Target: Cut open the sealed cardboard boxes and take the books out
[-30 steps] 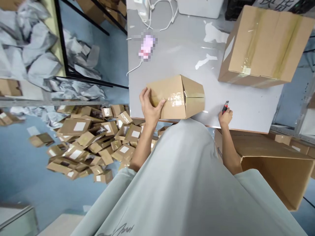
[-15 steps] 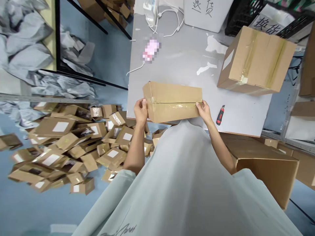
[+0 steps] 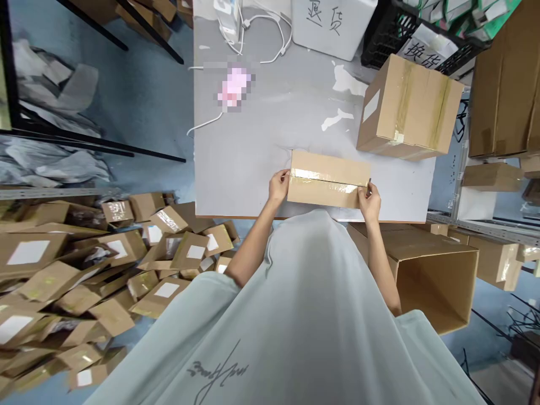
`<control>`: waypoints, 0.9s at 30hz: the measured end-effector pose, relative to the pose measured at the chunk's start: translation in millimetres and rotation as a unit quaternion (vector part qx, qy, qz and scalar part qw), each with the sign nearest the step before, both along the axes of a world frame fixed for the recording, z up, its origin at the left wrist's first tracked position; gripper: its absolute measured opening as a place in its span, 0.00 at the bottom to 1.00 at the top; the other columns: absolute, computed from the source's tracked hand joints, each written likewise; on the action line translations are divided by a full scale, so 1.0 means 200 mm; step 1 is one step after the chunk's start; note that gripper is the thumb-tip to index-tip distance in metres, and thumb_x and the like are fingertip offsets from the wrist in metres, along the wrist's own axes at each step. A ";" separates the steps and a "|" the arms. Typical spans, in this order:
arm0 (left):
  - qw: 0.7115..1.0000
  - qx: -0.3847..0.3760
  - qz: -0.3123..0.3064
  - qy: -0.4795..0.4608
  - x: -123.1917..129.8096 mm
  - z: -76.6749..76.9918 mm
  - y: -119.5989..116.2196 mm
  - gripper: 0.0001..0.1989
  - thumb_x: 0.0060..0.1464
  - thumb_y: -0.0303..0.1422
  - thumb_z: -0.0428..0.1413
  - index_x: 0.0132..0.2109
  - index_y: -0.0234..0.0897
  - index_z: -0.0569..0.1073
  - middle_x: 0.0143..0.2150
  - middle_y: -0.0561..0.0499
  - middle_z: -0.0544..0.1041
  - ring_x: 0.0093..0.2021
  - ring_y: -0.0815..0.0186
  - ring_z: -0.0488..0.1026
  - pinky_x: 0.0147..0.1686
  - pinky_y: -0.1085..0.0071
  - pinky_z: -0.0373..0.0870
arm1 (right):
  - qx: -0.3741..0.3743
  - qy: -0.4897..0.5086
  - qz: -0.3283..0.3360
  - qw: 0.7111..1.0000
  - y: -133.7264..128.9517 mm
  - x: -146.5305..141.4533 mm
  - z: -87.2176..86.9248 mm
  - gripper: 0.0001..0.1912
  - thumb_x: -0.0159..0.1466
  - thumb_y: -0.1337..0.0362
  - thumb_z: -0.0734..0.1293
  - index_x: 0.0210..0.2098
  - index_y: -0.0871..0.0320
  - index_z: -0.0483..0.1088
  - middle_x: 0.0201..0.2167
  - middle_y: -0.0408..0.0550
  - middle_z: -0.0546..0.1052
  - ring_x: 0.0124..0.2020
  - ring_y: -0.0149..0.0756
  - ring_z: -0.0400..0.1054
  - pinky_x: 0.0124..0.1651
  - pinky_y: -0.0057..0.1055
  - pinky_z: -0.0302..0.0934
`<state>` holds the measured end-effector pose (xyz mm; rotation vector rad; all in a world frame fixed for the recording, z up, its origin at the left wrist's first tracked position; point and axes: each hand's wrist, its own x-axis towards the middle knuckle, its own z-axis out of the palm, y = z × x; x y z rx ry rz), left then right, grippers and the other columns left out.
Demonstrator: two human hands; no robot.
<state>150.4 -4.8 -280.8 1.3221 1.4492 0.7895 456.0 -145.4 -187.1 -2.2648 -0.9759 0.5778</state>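
Grey table [image 3: 244, 152] runs on toward 10 o'clock; big carton [image 3: 411, 109] limits 2. Small box [image 3: 329, 166] sits just inside the 6 o'clock edge, long axis roughly 9-to-3. Left hand [image 3: 279, 185] pinches its 9 end, right hand [image 3: 370, 201] its 3 end. Underside hidden; dark bit [image 3: 369, 181] there unclear.

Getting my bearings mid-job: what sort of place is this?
Likely a parcel returns room: boxes heaped on the floor, a taped carton on the table, a white container marked "returns" in Chinese.
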 end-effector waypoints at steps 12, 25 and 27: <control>0.999 0.045 -0.008 0.010 -0.03 0.43 -0.19 0.16 0.71 0.42 0.58 0.55 0.37 0.83 0.55 0.40 0.86 0.54 0.55 0.84 0.56 0.59 0.83 | 0.143 0.143 -0.005 0.979 0.18 0.13 0.17 0.25 0.67 0.45 0.73 0.55 0.56 0.76 0.54 0.60 0.86 0.57 0.50 0.83 0.68 0.53 0.75; 0.983 0.077 -0.126 0.109 -0.26 0.60 -0.53 0.14 0.61 0.31 0.61 0.53 0.46 0.82 0.57 0.46 0.84 0.68 0.50 0.77 0.71 0.48 0.73 | 0.055 -0.019 0.209 0.976 0.62 0.24 -0.02 0.45 0.70 0.44 0.75 0.80 0.51 0.61 0.68 0.60 0.72 0.65 0.54 0.73 0.71 0.61 0.71; 0.981 0.068 -0.135 0.121 -0.28 0.56 -0.59 0.14 0.61 0.32 0.63 0.54 0.46 0.82 0.60 0.44 0.82 0.71 0.48 0.74 0.74 0.46 0.70 | 0.040 -0.054 0.236 0.969 0.62 0.22 -0.06 0.50 0.69 0.45 0.77 0.82 0.52 0.57 0.72 0.63 0.65 0.72 0.61 0.66 0.75 0.69 0.64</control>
